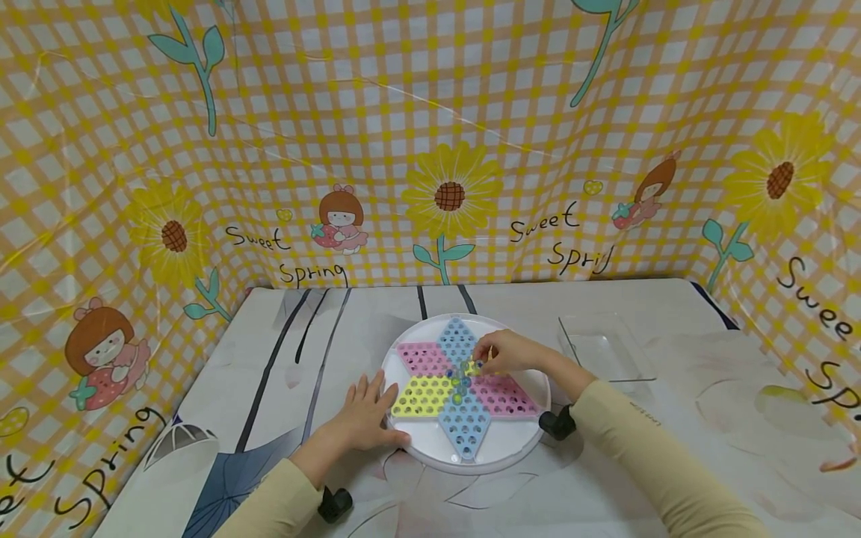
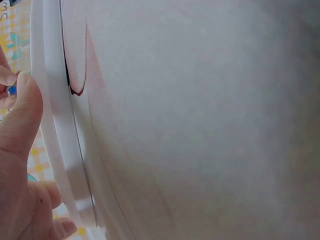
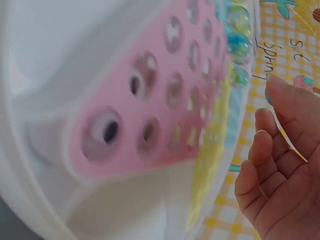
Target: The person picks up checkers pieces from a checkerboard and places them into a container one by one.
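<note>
Beige sleeves (image 1: pixel 646 448) lie nearest me; I see the round board (image 1: pixel 511 441) near the counter's (image 1: pixel 679 329) far edge, left hand (image 1: pixel 363 415) spread wide at its rim, right hand (image 1: pixel 509 352) pinching a blue marble (image 2: pixel 12 90) above.

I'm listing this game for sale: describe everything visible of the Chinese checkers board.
The Chinese checkers board is round, white and plastic-looking, with a raised rim and a six-pointed star of pink, yellow and blue sections, dotted with holes. It lies flat on the table, with glass-like marbles clustered at the centre. The left hand rests against its rim. The right hand pinches a marble over it, partly hiding the far-right yellow section.
</note>
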A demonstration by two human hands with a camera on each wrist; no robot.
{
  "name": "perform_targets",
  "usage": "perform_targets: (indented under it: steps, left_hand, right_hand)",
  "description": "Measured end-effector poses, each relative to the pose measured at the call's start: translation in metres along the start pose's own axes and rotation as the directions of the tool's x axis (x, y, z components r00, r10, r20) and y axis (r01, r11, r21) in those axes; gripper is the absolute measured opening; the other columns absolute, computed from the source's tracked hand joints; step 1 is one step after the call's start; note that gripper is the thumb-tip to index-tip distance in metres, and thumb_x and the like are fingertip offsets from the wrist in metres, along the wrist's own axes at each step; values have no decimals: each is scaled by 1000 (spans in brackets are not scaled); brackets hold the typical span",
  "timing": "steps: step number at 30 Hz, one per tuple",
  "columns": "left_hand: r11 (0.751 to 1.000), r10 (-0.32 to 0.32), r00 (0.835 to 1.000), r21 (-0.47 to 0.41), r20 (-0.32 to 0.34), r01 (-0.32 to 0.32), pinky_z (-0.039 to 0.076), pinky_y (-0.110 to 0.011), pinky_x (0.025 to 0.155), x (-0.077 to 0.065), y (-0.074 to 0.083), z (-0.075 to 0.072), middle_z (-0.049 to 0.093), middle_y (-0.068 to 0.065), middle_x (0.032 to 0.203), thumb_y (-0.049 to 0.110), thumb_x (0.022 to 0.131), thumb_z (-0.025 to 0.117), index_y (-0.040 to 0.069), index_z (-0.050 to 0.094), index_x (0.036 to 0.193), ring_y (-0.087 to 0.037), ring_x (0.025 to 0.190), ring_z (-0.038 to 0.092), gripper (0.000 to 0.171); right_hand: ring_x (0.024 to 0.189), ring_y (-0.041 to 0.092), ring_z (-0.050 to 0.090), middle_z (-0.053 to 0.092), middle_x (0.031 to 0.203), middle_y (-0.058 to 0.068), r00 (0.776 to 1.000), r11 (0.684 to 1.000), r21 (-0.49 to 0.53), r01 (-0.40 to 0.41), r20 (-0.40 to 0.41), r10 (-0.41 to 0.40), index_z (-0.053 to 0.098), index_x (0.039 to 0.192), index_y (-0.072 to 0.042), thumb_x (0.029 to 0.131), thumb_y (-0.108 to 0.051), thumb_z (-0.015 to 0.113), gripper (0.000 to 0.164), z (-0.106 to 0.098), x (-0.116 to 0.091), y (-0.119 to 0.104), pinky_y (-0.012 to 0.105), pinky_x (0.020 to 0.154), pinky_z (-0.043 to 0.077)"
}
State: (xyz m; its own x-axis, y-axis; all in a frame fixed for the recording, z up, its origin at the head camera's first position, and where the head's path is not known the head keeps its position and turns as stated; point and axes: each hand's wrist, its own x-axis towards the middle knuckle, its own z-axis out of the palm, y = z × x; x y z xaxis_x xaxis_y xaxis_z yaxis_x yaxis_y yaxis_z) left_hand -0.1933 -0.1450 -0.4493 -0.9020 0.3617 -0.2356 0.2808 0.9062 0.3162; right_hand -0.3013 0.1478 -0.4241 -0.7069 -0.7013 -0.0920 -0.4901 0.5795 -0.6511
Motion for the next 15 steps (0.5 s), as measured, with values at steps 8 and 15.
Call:
perform_targets:
  steps: [8,15]
  left_hand:
    - [1000,-7,1000,-2,0,7,8,-58,108,0,0,1,8,-24,151,59,75,62,4,28,143,-49,135,4,94]
    - [1000,-1,1000,-8,-6,1,8,-58,107,2,-2,3,8,-24,151,58,75,63,3,28,143,-49,135,4,94]
  right_hand:
    - [69,14,49,57,81,1,999,1000,19,-13,-31,14,62,95,-1,82,-9,66,16,-19,-8,-1,23,59,44]
    - [70,15,49,56,81,2,997,999,18,-37,-70,38,62,94,-4,81,-10,66,14,-35,-18,2,26,60,43]
